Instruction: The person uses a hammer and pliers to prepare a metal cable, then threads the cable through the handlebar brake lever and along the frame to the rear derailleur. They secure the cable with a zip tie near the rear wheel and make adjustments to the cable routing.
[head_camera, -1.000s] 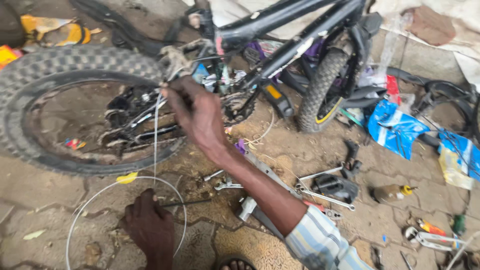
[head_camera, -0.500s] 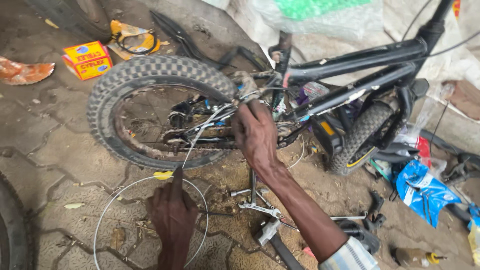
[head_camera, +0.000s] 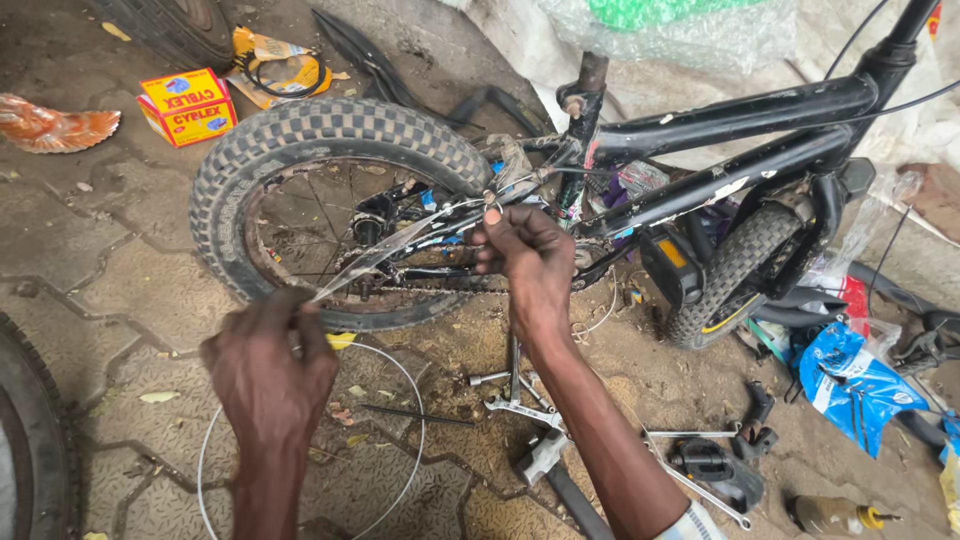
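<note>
A black bicycle (head_camera: 720, 120) lies on its side on the paved ground, its knobby rear wheel (head_camera: 330, 140) at centre left. A thin steel cable (head_camera: 390, 245) runs taut from the frame near the rear brake down to my left hand (head_camera: 270, 370), which pinches it low in the view. My right hand (head_camera: 525, 255) pinches the cable's upper end beside the frame. The rest of the cable curls in a loose loop (head_camera: 405, 400) on the ground below.
Wrenches and small tools (head_camera: 520, 405) lie on the ground by my right forearm. A red and yellow box (head_camera: 185, 105) sits at the upper left. A blue plastic bag (head_camera: 850, 385), a small bottle (head_camera: 835, 515) and another tyre (head_camera: 30, 440) border the area.
The view has shifted, so the bicycle sits further right. My left hand has risen off the ground with the cable, drawing it taut. My right hand stays at the frame.
</note>
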